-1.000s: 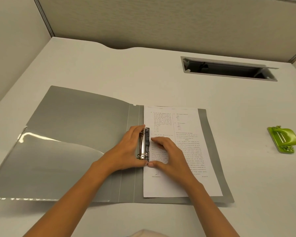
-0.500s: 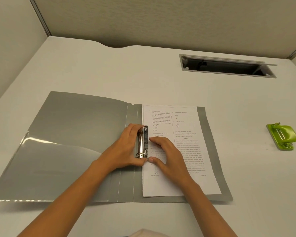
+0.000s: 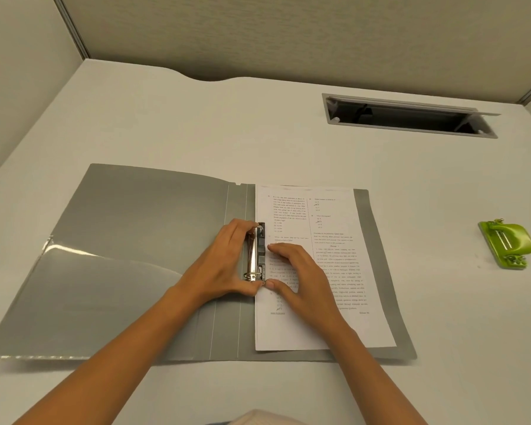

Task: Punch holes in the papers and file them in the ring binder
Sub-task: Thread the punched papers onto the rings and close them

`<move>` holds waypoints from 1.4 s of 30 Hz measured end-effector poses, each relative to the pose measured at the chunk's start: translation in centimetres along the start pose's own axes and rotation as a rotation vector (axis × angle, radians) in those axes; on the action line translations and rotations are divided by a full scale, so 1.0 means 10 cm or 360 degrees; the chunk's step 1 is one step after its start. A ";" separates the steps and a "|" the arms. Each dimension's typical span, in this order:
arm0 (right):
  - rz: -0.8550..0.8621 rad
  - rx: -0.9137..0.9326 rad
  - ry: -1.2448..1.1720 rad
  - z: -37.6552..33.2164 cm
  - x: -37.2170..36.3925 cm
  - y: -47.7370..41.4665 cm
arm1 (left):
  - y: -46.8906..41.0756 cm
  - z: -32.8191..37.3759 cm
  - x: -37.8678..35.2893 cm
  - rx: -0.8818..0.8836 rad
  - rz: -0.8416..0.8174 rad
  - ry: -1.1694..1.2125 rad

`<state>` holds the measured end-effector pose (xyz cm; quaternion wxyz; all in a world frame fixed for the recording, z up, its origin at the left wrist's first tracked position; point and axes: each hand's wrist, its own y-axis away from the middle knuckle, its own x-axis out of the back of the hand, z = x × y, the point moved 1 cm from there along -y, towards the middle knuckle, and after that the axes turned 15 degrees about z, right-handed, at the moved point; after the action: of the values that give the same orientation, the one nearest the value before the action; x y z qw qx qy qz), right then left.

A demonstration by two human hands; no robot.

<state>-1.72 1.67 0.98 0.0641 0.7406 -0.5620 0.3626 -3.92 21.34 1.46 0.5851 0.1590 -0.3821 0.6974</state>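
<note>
A grey ring binder [image 3: 141, 228] lies open and flat on the white desk. White printed papers [image 3: 307, 216] rest on its right half, their left edge at the metal ring mechanism [image 3: 255, 253] by the spine. My left hand [image 3: 224, 262] wraps the mechanism from the left, index finger at the upper ring and thumb below the lower ring. My right hand [image 3: 301, 274] lies palm down on the papers just to the right, index finger and thumb touching the mechanism's black strip. A green hole punch [image 3: 508, 248] sits alone at the right.
The binder's left cover has a clear plastic pocket [image 3: 98, 289]. An open cable slot [image 3: 408, 116] is cut into the desk at the back right. Beige partition walls [image 3: 288, 35] close off the back and left sides.
Both hands stay on the ring mechanism in nearly the same grip. The view has shifted slightly; the binder, papers and punch have not moved.
</note>
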 end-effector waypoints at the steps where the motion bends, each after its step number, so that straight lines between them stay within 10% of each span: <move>1: 0.0001 0.0001 0.0000 0.00 0.00 0.00 | 0.00 0.00 0.00 -0.0001 0.0014 0.0004; 42: -0.0574 -0.0111 -0.0026 -0.02 0.05 -0.56 | 0.02 -0.02 0.04 0.0019 -0.0032 0.0123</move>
<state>3.15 3.36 3.17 0.1492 0.8296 -0.4330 0.3193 -4.17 21.78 1.48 0.6054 0.1391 -0.3534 0.6994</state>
